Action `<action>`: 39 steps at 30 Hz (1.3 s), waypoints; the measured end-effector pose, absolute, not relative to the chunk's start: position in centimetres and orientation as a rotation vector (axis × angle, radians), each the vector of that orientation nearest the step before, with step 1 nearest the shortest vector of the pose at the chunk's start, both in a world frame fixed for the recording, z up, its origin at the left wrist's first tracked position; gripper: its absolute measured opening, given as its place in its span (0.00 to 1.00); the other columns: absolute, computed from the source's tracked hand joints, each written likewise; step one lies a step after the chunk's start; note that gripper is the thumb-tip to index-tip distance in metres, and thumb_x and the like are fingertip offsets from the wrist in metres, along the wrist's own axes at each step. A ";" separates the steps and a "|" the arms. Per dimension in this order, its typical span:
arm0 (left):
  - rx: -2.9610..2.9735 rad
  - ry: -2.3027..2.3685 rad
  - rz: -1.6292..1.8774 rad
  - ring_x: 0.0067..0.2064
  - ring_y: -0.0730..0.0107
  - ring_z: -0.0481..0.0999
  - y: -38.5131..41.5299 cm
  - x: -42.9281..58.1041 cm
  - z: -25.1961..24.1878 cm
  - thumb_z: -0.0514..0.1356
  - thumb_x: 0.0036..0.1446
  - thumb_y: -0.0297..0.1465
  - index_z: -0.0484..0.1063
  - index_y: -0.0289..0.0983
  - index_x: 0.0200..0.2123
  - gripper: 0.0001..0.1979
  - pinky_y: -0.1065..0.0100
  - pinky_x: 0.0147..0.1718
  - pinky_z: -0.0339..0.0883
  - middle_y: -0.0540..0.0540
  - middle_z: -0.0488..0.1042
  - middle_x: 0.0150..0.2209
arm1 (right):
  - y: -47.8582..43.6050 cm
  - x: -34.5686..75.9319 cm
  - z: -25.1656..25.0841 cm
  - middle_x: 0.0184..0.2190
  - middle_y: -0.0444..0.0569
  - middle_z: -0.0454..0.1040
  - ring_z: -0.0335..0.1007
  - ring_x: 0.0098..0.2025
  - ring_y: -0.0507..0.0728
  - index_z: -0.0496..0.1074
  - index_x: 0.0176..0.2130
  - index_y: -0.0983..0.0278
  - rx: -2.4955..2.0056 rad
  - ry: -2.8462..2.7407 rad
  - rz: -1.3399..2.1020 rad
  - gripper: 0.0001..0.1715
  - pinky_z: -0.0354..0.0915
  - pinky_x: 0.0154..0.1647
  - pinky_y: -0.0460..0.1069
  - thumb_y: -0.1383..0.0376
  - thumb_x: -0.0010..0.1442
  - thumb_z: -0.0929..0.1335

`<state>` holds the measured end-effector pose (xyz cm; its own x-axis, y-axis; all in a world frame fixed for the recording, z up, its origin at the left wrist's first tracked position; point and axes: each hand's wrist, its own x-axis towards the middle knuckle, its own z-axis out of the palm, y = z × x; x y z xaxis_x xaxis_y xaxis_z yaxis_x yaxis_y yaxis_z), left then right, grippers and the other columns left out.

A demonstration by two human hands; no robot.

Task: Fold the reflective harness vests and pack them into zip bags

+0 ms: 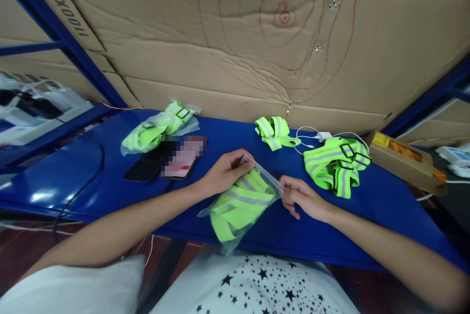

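Frame centre: our left hand (224,173) and right hand (301,197) each pinch the clear bag (238,206) of neon straps, both grips clenched on its mouth.

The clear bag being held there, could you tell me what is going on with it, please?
A person pinches the mouth of the clear bag between the left hand and the right hand, above the near edge of the blue table. Folded neon-yellow straps sit inside. A second filled bag lies far left beside two phones, and two loose strap bundles lie to the right.
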<state>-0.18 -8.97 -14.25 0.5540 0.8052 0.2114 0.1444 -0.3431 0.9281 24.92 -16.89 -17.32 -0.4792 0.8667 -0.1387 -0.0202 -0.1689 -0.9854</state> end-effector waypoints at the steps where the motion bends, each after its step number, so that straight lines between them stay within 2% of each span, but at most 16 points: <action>1: 1.813 0.780 0.854 0.27 0.76 0.64 -8.9 -0.2 -14.2 0.62 0.64 0.42 0.73 0.34 0.37 0.15 0.74 0.25 0.56 0.52 0.68 0.28 | -16.9 24.9 -17.3 0.19 0.35 0.60 0.55 0.19 0.46 0.63 0.33 0.61 -1.001 -1.430 1.725 0.05 0.61 0.14 0.41 0.65 0.61 0.65; 7: 1.808 0.768 0.866 0.28 0.76 0.65 -8.7 -0.2 -14.5 0.62 0.64 0.42 0.73 0.35 0.37 0.15 0.74 0.26 0.58 0.52 0.69 0.29 | -16.9 25.0 -17.4 0.19 0.34 0.60 0.54 0.18 0.46 0.62 0.34 0.61 -1.029 -1.418 1.721 0.03 0.60 0.13 0.41 0.68 0.58 0.64; 27: 1.779 0.780 0.842 0.28 0.76 0.65 -8.5 -0.2 -14.6 0.63 0.64 0.42 0.73 0.34 0.37 0.15 0.74 0.26 0.58 0.52 0.69 0.29 | -16.8 25.1 -17.7 0.18 0.32 0.60 0.55 0.16 0.45 0.61 0.35 0.61 -1.028 -1.439 1.693 0.04 0.60 0.14 0.41 0.67 0.61 0.64; 35: 1.750 0.778 0.875 0.31 0.74 0.68 -8.4 -0.3 -14.7 0.62 0.63 0.43 0.72 0.35 0.38 0.16 0.73 0.28 0.62 0.51 0.71 0.31 | -16.5 25.0 -18.0 0.18 0.33 0.60 0.53 0.16 0.47 0.61 0.35 0.60 -1.066 -1.335 1.608 0.06 0.59 0.14 0.42 0.64 0.62 0.66; 39: 1.742 0.781 0.896 0.29 0.74 0.67 -8.3 -0.2 -14.6 0.63 0.63 0.44 0.72 0.35 0.38 0.17 0.74 0.27 0.60 0.51 0.70 0.30 | -16.6 24.6 -17.5 0.18 0.34 0.57 0.53 0.18 0.47 0.61 0.34 0.60 -1.110 -1.228 1.547 0.09 0.57 0.14 0.42 0.60 0.63 0.66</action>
